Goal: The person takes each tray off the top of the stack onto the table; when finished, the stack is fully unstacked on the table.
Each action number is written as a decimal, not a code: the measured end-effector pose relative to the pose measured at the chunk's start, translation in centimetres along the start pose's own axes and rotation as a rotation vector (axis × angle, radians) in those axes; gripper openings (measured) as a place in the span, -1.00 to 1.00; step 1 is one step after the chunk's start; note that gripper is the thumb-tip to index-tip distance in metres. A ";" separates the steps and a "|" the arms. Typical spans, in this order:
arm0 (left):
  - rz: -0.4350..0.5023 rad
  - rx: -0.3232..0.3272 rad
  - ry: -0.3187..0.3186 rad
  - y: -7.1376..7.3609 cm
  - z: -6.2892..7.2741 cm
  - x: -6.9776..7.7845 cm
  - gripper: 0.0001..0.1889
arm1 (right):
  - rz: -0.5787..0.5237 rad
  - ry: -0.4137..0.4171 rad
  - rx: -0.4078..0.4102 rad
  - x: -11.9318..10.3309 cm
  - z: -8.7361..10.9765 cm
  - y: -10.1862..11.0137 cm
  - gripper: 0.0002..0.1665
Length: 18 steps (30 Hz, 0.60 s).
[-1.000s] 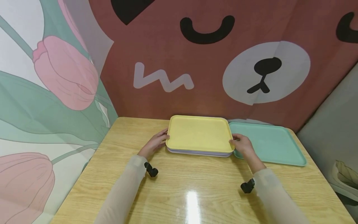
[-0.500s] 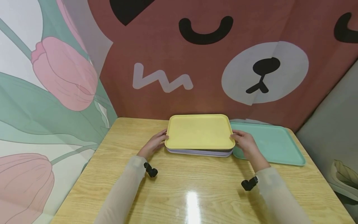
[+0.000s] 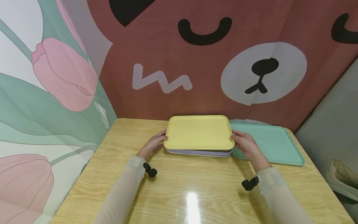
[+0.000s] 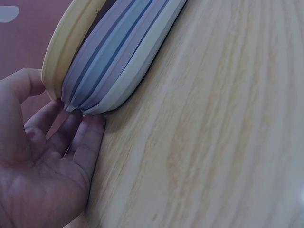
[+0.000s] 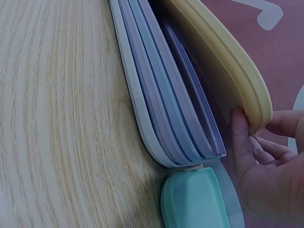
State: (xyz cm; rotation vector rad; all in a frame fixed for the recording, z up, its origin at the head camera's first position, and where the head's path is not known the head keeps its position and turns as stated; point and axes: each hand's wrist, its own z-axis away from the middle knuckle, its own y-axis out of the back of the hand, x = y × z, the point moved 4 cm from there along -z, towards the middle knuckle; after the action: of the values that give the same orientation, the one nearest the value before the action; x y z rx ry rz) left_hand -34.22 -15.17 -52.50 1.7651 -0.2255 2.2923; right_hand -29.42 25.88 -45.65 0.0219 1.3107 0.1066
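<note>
A yellow rectangular tray [image 3: 199,133] lies uppermost over a stack of lilac, blue and white trays [image 4: 114,61]. My left hand [image 3: 153,144] holds its left end, thumb on the yellow rim and the other fingertips along the edges of the stack. At the right end my right hand [image 3: 246,143] pinches the yellow tray between thumb and fingers. In the right wrist view this end is raised, with a wedge-shaped gap above the lilac tray [image 5: 190,80]. The left end sits close to the stack in the left wrist view.
A mint green tray [image 3: 277,144] lies on the wooden table [image 3: 212,183] right of the stack, partly behind my right hand. A bear-printed cloth [image 3: 156,102] hangs along the table's back edge. A grey surface [image 3: 332,118] stands on the right.
The right end of the yellow tray has come up off the stack, opening a gap. My right hand rose slightly with it; my left hand stayed nearly in place.
</note>
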 end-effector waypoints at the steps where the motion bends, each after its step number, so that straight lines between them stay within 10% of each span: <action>1: 0.001 0.000 0.000 0.0 0.0 0.0 -0.31 | -0.005 0.001 0.001 0.0 0.0 0.0 -0.25; 18: 0.031 -0.017 0.006 -0.2 -0.1 0.4 -0.34 | -0.126 0.029 0.005 0.5 0.7 1.0 -0.26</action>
State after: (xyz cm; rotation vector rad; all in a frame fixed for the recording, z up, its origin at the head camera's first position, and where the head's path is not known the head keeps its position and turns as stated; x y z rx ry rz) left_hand -34.39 -14.91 -52.16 1.7589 -0.2720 2.3095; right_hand -28.68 26.91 -45.90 -0.0579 1.3379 -0.0037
